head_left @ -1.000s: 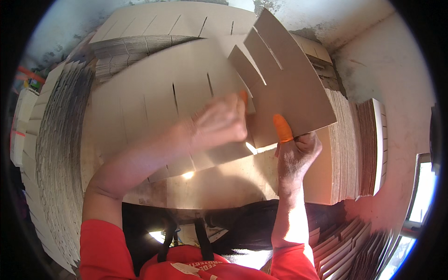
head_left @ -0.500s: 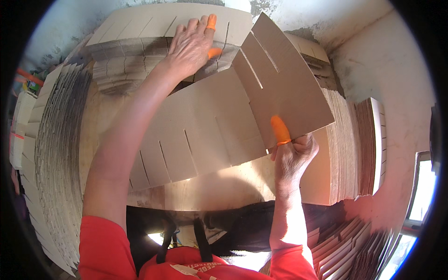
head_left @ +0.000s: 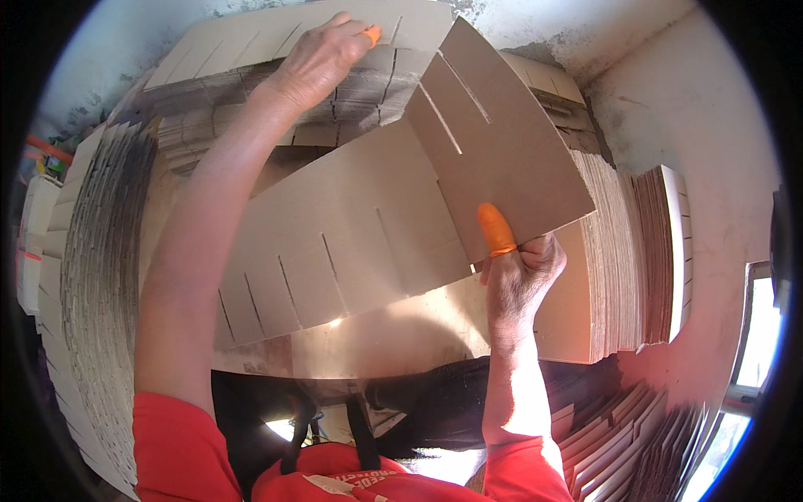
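Note:
Over the far stack, the fingers of my left hand (head_left: 322,57) are curled closed at a slotted cardboard strip (head_left: 242,43) on top; the fingertips are mostly hidden, with one orange finger cot showing. My right hand (head_left: 525,272) grips the lower edge of an upright cardboard piece (head_left: 510,142) with two long slots, its orange-covered thumb lying against the face. That piece meets a long slotted cardboard panel (head_left: 335,226) at an angle. The panel slants down to the left above the table, passing in front of my left forearm's side.
A tall stack of slotted cardboard (head_left: 104,251) stands at the left. More cardboard stacks (head_left: 615,268) stand at the right against the wall (head_left: 669,109). Cardboard pieces (head_left: 611,435) stand on edge low at the right. The wooden table (head_left: 393,335) lies beneath the panel.
My left hand has gone from spread on the stack to curled, shifting up and left. The top strip's right side sits higher. My right hand and its cardboard have moved only slightly left.

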{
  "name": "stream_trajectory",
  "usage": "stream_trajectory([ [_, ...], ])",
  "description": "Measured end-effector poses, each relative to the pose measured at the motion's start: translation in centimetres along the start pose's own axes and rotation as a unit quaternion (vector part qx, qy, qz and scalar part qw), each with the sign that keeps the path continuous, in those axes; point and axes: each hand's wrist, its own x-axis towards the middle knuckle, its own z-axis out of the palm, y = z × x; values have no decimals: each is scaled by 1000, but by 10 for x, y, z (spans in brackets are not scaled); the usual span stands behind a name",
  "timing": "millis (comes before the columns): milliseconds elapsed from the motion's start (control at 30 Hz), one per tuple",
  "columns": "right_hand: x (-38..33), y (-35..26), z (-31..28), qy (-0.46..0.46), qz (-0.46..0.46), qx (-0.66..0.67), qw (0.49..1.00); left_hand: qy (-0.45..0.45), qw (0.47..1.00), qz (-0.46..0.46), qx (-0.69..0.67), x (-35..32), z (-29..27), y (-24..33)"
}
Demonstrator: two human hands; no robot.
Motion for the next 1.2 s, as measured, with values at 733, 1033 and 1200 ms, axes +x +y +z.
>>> stream_trajectory([
  [733, -2, 0, 0, -16, 10, 18, 1000, 24, 992, 92, 80, -9, -9, 46],
  [1033, -5, -3, 0, -31, 12, 13, 999, -5, 992, 93, 82, -16, -8, 47],
  [1200, -4, -1, 2, -24, -3, 48, 999, 22, 990, 139, 18, -14, -21, 66],
])
